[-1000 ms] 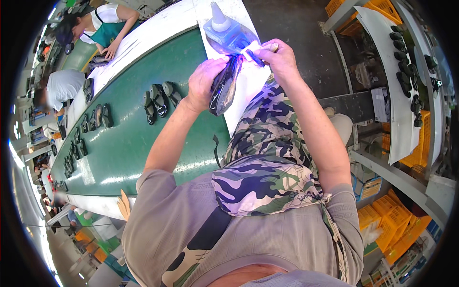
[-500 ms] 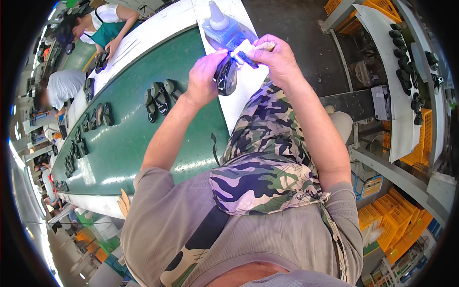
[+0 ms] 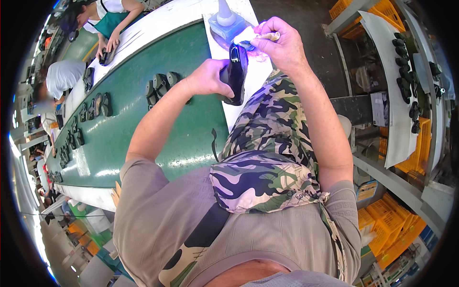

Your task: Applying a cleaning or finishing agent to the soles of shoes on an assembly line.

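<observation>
My left hand [image 3: 210, 79] grips a black shoe [image 3: 236, 71] by its side, thumb toward the near end. The shoe stands nearly on edge, its glossy dark surface catching a bright violet-white glare. Just right of its far end, my right hand [image 3: 283, 47] pinches a pale rolled cloth [image 3: 271, 36]. Part of that bundle is washed out by the light, so whether it touches the shoe is hard to make out. Behind both hands stands a translucent blue bottle [image 3: 226, 26] with a cone-shaped nozzle, on the white ledge [image 3: 233, 115].
On the green conveyor belt [image 3: 143, 129] at left lie several dark sandals [image 3: 161, 86]. Across it, a co-worker in a green apron [image 3: 111, 21] handles a shoe [image 3: 109, 55]. At right, a white shelf [image 3: 382, 62] bears more shoes, with orange crates [image 3: 389, 220] below.
The shoe has turned upright and shifted slightly right in my left hand, whose grip now sits lower on it. My right hand has risen a little away from the shoe with the cloth.
</observation>
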The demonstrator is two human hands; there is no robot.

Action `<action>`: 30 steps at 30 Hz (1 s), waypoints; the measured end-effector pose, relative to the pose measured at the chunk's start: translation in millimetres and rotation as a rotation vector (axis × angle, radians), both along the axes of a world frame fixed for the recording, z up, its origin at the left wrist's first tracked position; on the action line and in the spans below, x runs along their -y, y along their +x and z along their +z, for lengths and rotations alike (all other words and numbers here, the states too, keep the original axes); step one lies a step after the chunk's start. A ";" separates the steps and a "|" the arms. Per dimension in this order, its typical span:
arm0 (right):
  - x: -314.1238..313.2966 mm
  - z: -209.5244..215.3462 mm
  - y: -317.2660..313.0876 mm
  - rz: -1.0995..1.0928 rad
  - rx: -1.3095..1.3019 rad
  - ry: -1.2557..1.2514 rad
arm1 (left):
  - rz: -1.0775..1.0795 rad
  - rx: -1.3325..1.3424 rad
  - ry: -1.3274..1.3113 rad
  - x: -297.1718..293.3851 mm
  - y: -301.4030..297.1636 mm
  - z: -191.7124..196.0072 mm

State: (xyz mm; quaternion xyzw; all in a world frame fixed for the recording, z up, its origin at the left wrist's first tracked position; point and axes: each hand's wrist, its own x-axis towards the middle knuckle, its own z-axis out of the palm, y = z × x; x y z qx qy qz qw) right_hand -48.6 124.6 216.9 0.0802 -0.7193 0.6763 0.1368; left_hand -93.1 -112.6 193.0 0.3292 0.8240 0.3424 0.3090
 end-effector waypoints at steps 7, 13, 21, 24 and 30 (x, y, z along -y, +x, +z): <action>0.3 -17.7 -1.1 0.077 -0.102 0.079 | 0.080 0.513 0.251 2.8 -1.1 -16.4; -4.1 -27.9 12.6 0.127 -0.038 0.125 | 0.177 0.663 0.322 1.4 1.6 -25.4; -14.8 -45.8 40.2 0.150 0.061 0.108 | 0.293 0.781 0.438 -8.7 -1.8 -31.7; -24.3 -35.3 50.4 0.171 0.084 0.132 | 0.322 0.811 0.447 -14.7 -2.7 -26.7; -53.9 -44.6 68.8 0.127 0.008 0.130 | 0.382 0.809 0.509 -35.1 -0.4 -39.0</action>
